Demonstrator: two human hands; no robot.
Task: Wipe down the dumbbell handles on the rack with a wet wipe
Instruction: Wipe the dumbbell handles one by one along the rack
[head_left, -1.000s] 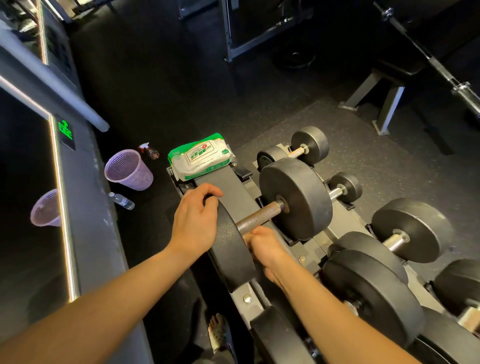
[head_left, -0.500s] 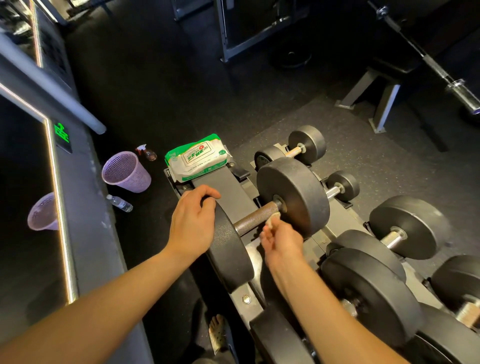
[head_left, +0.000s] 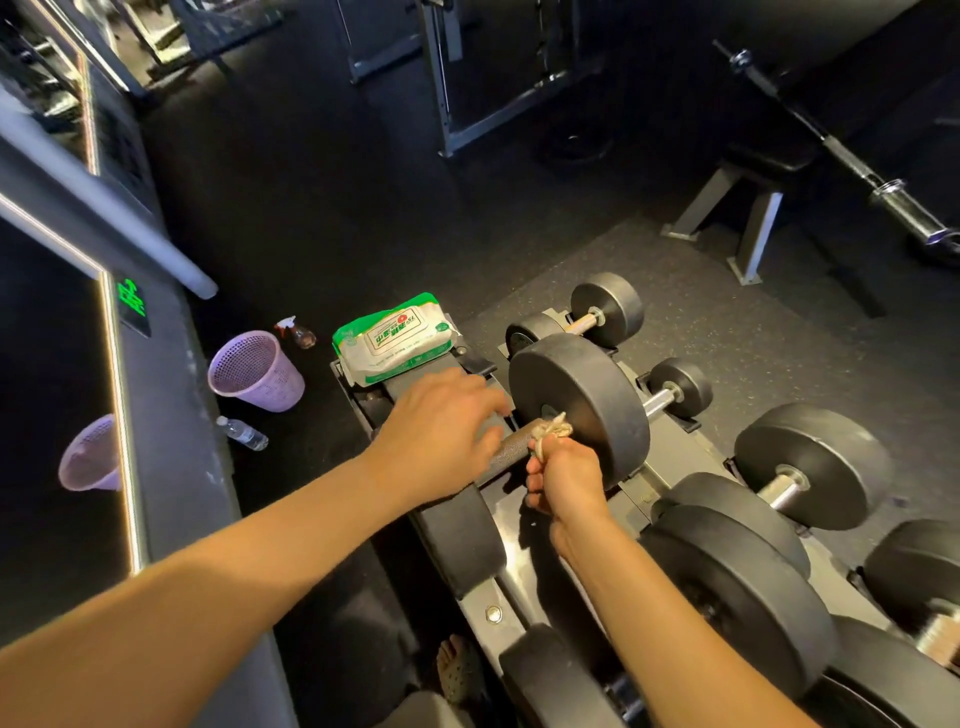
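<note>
Wipe (head_left: 553, 434) in right hand (head_left: 563, 480) (seemingly gripped)

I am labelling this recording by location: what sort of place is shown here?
Most likely a gym's free-weight area. Black dumbbells sit on a sloped metal rack, a barbell lies at the upper right, and a weight bench stands behind.
</note>
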